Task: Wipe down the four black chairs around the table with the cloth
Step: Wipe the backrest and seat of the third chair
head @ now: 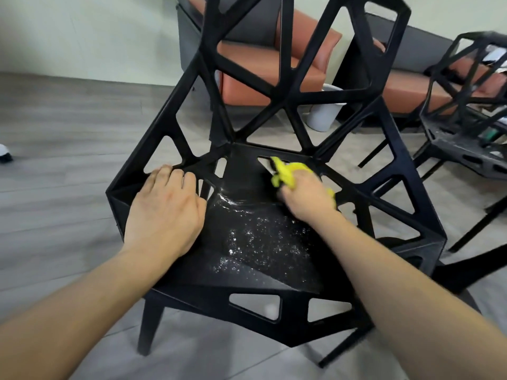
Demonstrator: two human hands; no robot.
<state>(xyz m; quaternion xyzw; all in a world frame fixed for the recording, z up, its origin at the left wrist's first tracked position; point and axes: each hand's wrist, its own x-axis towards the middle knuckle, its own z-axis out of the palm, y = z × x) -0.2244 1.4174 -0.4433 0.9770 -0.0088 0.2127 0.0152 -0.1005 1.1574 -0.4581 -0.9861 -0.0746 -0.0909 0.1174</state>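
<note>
Now right hand (307, 196) presses cloth (288, 174) on chair (247, 242) seat, left hand (164, 215) opposite.

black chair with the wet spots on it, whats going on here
A person is wiping the seat of a black chair with a yellow cloth. The right hand presses the bunched cloth against the back of the seat, while the left hand lies flat on the seat's left side, likely steadying it. Pale droplets or specks cover the middle of the seat, so that part looks not yet wiped. A second black chair stands to the right.
</note>
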